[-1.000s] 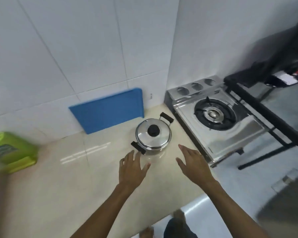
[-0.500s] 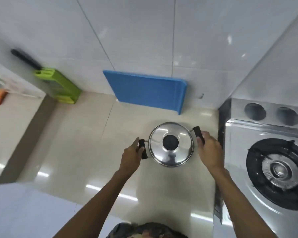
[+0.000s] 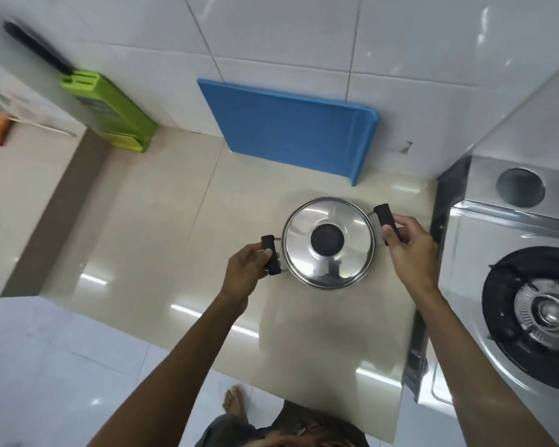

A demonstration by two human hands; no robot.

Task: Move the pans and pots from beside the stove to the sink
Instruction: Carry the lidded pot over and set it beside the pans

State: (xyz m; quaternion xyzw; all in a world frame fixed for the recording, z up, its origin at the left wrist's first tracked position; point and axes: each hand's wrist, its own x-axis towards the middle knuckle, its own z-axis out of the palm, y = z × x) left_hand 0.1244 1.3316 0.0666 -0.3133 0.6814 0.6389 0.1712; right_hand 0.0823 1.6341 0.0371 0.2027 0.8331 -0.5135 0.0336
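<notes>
Left hand (image 3: 244, 272): I have it closed on the pot's near-side handle.
Right hand (image 3: 409, 245): closed on the opposite handle, so the load is balanced.
Pot (image 3: 329, 243): lidded, between my hands, on the counter (image 3: 162, 221) beside the stove (image 3: 513, 285).
Sink: not visible.

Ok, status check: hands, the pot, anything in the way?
Left hand shut on left handle, right hand shut on right handle. Pot lidded, on counter beside stove. Nothing crowding the pot; sink not in view.

Your left hand (image 3: 243, 273): grips the lidded round steel pot (image 3: 329, 242) by one black handle.
Your right hand (image 3: 408, 244): grips the other.
</notes>
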